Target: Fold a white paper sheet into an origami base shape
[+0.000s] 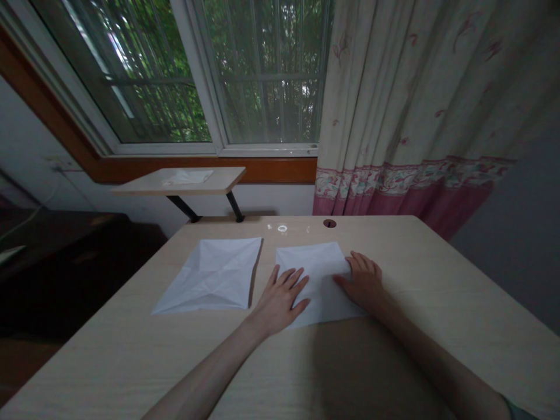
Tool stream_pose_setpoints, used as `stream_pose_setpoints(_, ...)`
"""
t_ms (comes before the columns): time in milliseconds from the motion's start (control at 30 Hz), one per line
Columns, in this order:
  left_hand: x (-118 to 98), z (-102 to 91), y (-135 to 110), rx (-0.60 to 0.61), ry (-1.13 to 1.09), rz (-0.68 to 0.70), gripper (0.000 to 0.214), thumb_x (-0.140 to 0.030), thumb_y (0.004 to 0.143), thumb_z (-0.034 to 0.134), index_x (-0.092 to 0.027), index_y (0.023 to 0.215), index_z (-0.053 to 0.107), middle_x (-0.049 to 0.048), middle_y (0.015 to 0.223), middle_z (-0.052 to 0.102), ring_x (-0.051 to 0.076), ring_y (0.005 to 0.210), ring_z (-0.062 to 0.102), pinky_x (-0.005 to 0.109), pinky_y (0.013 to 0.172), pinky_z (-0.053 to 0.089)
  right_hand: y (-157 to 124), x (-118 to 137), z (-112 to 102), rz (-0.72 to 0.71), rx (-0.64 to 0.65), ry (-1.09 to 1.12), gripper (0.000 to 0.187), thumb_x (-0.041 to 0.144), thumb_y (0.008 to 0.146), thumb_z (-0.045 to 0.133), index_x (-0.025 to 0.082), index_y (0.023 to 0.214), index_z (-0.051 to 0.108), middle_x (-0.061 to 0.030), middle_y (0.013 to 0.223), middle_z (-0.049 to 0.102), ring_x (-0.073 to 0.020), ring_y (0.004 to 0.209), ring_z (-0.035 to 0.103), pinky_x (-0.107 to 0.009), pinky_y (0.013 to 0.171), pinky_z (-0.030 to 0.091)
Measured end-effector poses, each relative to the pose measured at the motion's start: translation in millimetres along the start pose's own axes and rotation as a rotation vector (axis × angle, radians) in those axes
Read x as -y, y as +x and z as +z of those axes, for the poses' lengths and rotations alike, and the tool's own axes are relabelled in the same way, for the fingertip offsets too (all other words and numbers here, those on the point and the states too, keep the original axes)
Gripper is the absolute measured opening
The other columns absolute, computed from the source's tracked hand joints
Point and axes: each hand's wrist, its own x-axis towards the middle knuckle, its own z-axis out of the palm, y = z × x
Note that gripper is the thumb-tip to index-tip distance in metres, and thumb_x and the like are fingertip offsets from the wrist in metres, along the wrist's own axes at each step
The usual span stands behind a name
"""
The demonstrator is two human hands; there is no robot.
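Note:
Two white sheets of paper lie on a light wooden desk (394, 350). My left hand (280, 300) rests flat, fingers stretched out, on the left edge of the right sheet (317, 265). My right hand (363, 283) lies flat on that sheet's right edge, fingers extended toward its middle. The left sheet (214, 274) shows diagonal creases and lies apart from both hands, its right edge slightly lifted.
A small raised shelf (184, 181) on black legs stands at the desk's back left with a white paper on it. A cable hole (329, 223) sits at the desk's far edge. A window and a floral curtain (415, 105) are behind. Dark furniture is at the left.

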Motion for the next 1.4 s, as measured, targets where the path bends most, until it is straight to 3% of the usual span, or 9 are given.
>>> stream_pose_setpoints(267, 0, 0.1, -1, -0.010, -0.017, 0.001, 0.049, -0.050, 0.101, 0.043, -0.028, 0.144, 0.047, 0.0051, 0.154, 0.044, 0.029, 0.142, 0.040, 0.063, 0.120, 0.014, 1, -2, 5, 0.048, -0.164, 0.117, 0.033, 0.049, 0.084, 0.062, 0.018, 0.093, 0.062, -0.0172, 0.121, 0.063, -0.0342, 0.120, 0.053, -0.051, 0.104, 0.030)
stream_pose_setpoints(500, 2, 2.1, -1, -0.005, -0.012, 0.000, 0.050, -0.053, 0.100, 0.043, -0.029, 0.144, 0.048, 0.0044, 0.155, 0.043, 0.030, 0.143, 0.039, 0.065, 0.120, 0.013, 3, -7, 9, 0.039, -0.240, 0.170, 0.032, 0.050, 0.088, 0.055, 0.021, 0.078, 0.061, -0.0112, 0.101, 0.067, -0.0305, 0.101, 0.058, -0.047, 0.093, 0.036)
stream_pose_setpoints(733, 1, 2.2, -1, -0.030, 0.016, -0.011, 0.049, -0.054, 0.100, 0.043, -0.031, 0.142, 0.050, 0.0026, 0.153, 0.047, 0.031, 0.142, 0.040, 0.063, 0.120, 0.015, 9, -7, 1, -0.016, -0.343, 0.372, 0.029, 0.041, 0.090, 0.051, 0.023, 0.071, 0.064, -0.0080, 0.095, 0.070, -0.0273, 0.097, 0.060, -0.048, 0.096, 0.034)
stream_pose_setpoints(900, 1, 1.5, -1, -0.041, 0.014, -0.011, 0.051, -0.057, 0.098, 0.044, -0.030, 0.141, 0.052, 0.0040, 0.151, 0.048, 0.032, 0.141, 0.040, 0.063, 0.119, 0.015, 12, -5, -16, -0.154, -0.157, 0.694, 0.038, 0.052, 0.092, 0.047, 0.023, 0.072, 0.063, -0.0079, 0.091, 0.072, -0.0237, 0.089, 0.067, -0.038, 0.086, 0.048)
stream_pose_setpoints(1033, -1, -0.1, -1, -0.048, 0.002, -0.013, 0.057, -0.063, 0.095, 0.047, -0.030, 0.141, 0.052, 0.0055, 0.150, 0.049, 0.034, 0.140, 0.041, 0.065, 0.119, 0.011, 7, -2, -28, -0.148, 0.107, 0.915, 0.049, 0.056, 0.099, 0.033, 0.023, 0.097, 0.069, -0.0079, 0.104, 0.073, -0.0239, 0.095, 0.068, -0.038, 0.087, 0.051)
stream_pose_setpoints(1267, -2, 1.4, -2, -0.072, 0.000, -0.009, 0.074, -0.075, 0.082, 0.056, -0.030, 0.141, 0.052, 0.0075, 0.151, 0.048, 0.038, 0.140, 0.041, 0.067, 0.118, 0.010, 0, -1, -29, -0.190, 0.132, 0.928, 0.072, 0.066, 0.098, 0.017, 0.024, 0.119, 0.071, -0.0107, 0.116, 0.072, -0.0326, 0.114, 0.063, -0.051, 0.100, 0.047)
stream_pose_setpoints(1400, -3, -0.4, -2, -0.059, -0.006, -0.012, 0.075, -0.074, 0.082, 0.058, -0.030, 0.141, 0.052, 0.0077, 0.153, 0.046, 0.038, 0.138, 0.042, 0.069, 0.117, 0.010, -5, 1, -35, -0.266, 0.167, 0.872, 0.072, 0.061, 0.100, 0.011, 0.025, 0.130, 0.065, -0.0093, 0.125, 0.069, -0.0292, 0.122, 0.060, -0.048, 0.102, 0.047)
